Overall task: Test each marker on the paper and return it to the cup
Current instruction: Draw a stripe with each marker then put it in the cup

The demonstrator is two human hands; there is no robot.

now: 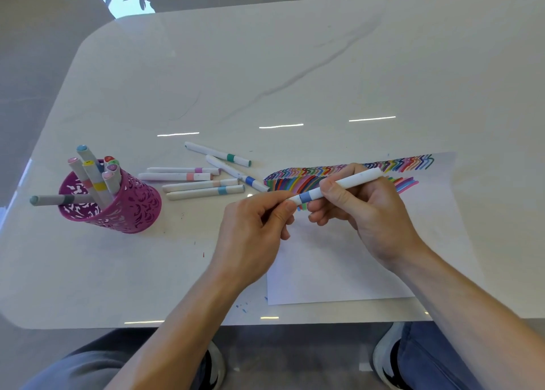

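Marker (336, 186), white with a blue band, is held in the air over the left part of the paper (339, 271), slanting up toward the right. The right hand (368, 212) grips its barrel, fingers curled round it with the thumb on top. The left hand (253, 230) pinches the marker's lower end, just beside the blue band, between thumb and curled fingers. Whether the cap is on or partly off cannot be told, since the fingers hide that end.

The paper lies on the white table (265, 65) in front of the person, its far edge covered with rows of coloured squiggles (354, 172) and strokes. Left of it six loose markers (200, 183) lie on the table, between the paper and the cup (129, 209). The cup is purple with a cut-out pattern and stands well apart from the hands, at the left. Several markers stand in it, caps up, and a grey-capped marker (59, 200) sticks out sideways past its left rim
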